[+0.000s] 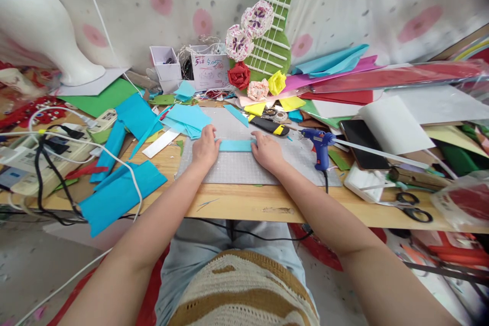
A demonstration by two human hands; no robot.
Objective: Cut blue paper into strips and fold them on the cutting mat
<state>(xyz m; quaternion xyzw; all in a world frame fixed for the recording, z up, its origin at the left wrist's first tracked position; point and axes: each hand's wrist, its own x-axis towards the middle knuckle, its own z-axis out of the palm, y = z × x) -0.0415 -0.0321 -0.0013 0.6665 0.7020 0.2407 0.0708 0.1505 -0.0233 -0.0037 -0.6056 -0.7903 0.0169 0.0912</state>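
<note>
1. Head view: we look down on a wooden table (239,196) with a grey gridded cutting mat (229,175) on it. A light-blue paper strip (236,146) lies lengthwise across the mat between our two hands; we take it as the centre of our clock.
2. Head view, 9 o'clock: our left hand (205,146) has its fingers bent at the strip's left end, touching it. Whether they pinch or merely press, we cannot tell.
3. Head view, 3 o'clock: our right hand (268,151) curves its fingers over the strip's right end, thumb side inward; its grip, too, we cannot tell.
4. Head view, 10 o'clock: a loose stack of light-blue paper sheets (193,117) sits just beyond our left hand.
5. Head view, 12 to 2 o'clock: a light-blue paper offcut (237,115) lies at 12, and a black-and-yellow utility knife (267,126) at 2, near our right fingers.
6. Head view, 3 o'clock, farther out: a blue hot-glue gun (321,148) rests on the mat, with a smartphone (364,145) beyond it.
7. Head view, between 8 and 9 o'clock: folded bright-blue paper (118,196) overhangs the table's near edge.
</note>
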